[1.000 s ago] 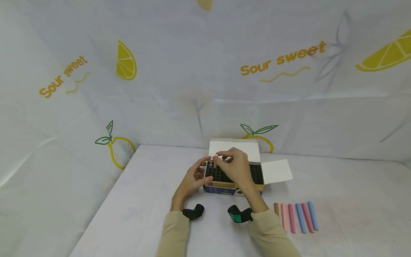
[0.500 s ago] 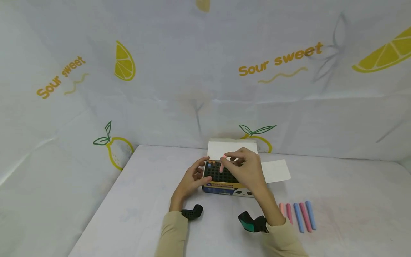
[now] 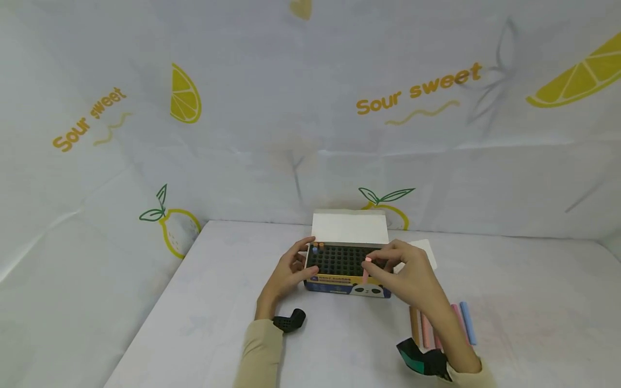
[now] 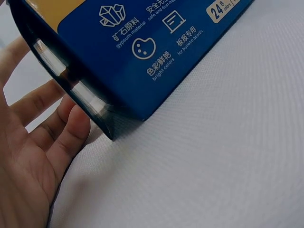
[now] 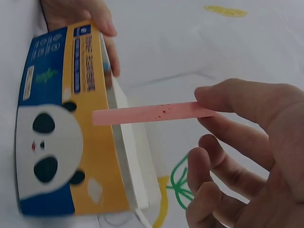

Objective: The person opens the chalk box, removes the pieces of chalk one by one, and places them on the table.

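My right hand (image 3: 411, 274) pinches the top of a pink chalk stick (image 3: 365, 275) between thumb and fingertips. The stick hangs upright over the front right edge of an open chalk box (image 3: 335, 289), overlapping its panda print. In the right wrist view the whole pink length shows, speckled with small dark red marks. My left hand (image 3: 287, 275) holds the box by its left end, thumb on the front rim and fingers behind the corner. Inside is a black tray (image 3: 339, 261) of round holes. A blue chalk (image 3: 315, 250) and an orange chalk (image 3: 321, 246) stand at its back left.
To the right, partly behind my right forearm, lie several chalks, among them a brown stick (image 3: 414, 324) and a blue stick (image 3: 468, 323). The white lid (image 3: 349, 225) stands up at the back, with a side flap (image 3: 427, 251) folded out right.
My right hand has carried the pink chalk from the tray's back left corner to its front right edge. The left hand keeps its place on the box.
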